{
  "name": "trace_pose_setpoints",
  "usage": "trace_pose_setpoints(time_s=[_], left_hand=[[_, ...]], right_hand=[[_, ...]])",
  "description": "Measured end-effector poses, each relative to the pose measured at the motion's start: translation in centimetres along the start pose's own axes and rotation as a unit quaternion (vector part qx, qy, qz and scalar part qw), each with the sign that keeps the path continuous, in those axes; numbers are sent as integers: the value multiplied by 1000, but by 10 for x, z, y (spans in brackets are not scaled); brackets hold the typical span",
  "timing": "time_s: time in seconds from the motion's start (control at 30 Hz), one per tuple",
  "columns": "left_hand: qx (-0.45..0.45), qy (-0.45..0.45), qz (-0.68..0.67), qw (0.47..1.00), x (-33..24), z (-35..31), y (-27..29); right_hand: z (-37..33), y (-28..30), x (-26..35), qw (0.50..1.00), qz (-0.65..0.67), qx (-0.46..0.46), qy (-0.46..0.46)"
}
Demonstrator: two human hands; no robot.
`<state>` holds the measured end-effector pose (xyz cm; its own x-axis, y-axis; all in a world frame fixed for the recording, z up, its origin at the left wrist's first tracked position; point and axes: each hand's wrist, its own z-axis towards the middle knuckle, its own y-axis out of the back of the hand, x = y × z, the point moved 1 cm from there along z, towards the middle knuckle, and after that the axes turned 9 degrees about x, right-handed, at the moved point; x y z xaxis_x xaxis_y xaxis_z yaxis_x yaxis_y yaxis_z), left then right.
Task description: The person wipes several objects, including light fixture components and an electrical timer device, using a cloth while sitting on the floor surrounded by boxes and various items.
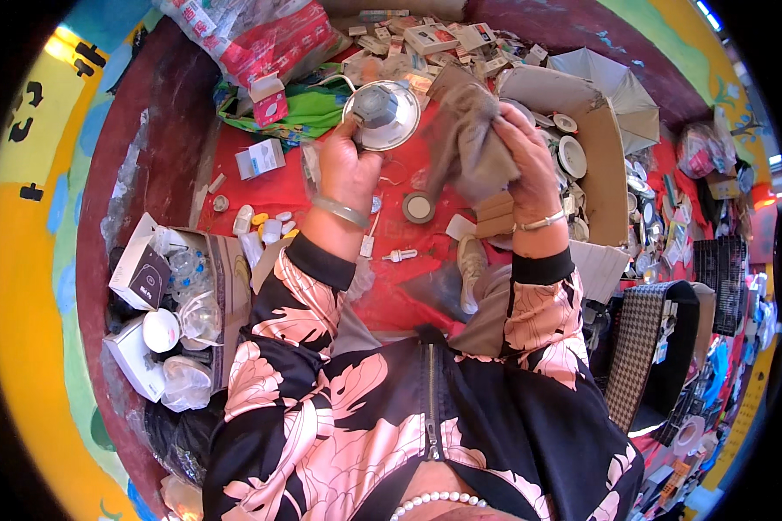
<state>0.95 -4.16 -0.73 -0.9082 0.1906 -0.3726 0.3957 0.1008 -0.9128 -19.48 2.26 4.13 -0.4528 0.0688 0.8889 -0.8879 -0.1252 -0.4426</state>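
Note:
My left hand (pixel 350 165) grips a round recessed downlight (pixel 382 115) by its rim. The light has a white ring and a grey housing that faces up, and a white cable bends off behind it. In my right hand (pixel 527 161) is a bunched brown-grey cloth (pixel 469 139), its loose end hanging toward the light without touching it. Below and between the hands, a small round light with a dark rim (pixel 418 207) lies on the red sheet (pixel 395 291). A small white bulb (pixel 400 256) lies nearer to me.
A cardboard box of round lights (pixel 604 165) stands at the right. To the left is a box of plastic-wrapped items (pixel 232 286). Small cartons (pixel 430 39) are heaped at the back, beside a red-and-white plastic bag (pixel 252 43). A green cloth (pixel 308 111) lies under a pink box (pixel 269 101).

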Motion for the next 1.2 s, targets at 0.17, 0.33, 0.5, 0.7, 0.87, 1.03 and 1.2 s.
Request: trace_pose_setpoints(time_s=[0.17, 0.33, 0.5, 0.7, 0.87, 1.03, 1.2], left_hand=[[25, -12, 7, 1000, -1, -2, 1], [69, -1, 9, 998, 6, -2, -1], [50, 42, -31, 997, 16, 1, 12], [56, 33, -4, 998, 14, -6, 3], [130, 7, 66, 989, 13, -15, -9], [127, 29, 33, 991, 15, -18, -7], [114, 7, -4, 993, 6, -11, -4]], right_hand=[[0, -22, -12, 999, 19, 29, 8], [-3, -56, -55, 985, -154, -11, 80], [-7, -75, -54, 736, -638, -6, 228], [-8, -77, -50, 666, -705, -2, 243], [1, -53, -48, 657, -707, -87, 247], [13, 2, -33, 915, -359, -150, 102], [8, 17, -2, 995, 73, -39, 46]])
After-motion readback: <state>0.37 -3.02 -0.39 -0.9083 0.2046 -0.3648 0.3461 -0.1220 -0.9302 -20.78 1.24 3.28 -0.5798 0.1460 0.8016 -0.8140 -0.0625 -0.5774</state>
